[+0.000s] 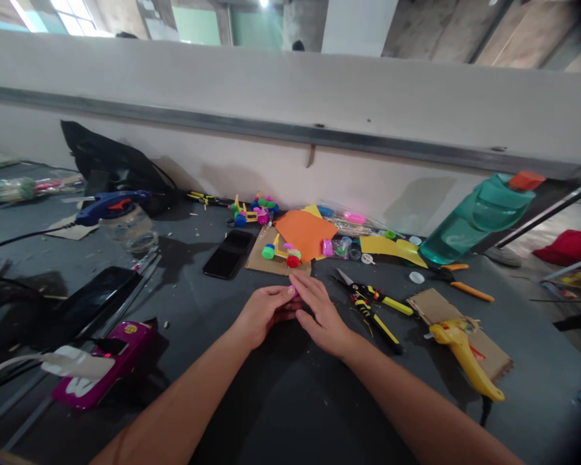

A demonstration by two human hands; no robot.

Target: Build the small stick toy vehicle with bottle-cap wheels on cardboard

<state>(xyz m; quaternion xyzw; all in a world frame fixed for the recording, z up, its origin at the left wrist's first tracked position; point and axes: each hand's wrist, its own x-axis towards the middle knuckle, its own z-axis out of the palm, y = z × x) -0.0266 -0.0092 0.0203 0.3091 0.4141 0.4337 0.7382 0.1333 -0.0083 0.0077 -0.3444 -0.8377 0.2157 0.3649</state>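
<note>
My left hand (264,314) and my right hand (322,316) meet over the dark table (290,400). Between the fingertips shows a small purple piece (294,292), mostly hidden. The left thumb and fingers close on it, and the right fingers lie over it from the other side. Just beyond my hands, a small toy with green and red wheels (293,260) rests on a piece of cardboard (257,260). Orange paper (306,234) lies behind the toy. A black phone (228,254) is left of the cardboard.
At right are yellow-handled pliers (390,303), a yellow glue gun (462,355) on cardboard, orange-handled cutters (472,291) and a teal bottle (479,219). At left sit a purple power strip (107,365), a blue glue gun (109,205) and cables. More small toys (256,211) stand near the wall.
</note>
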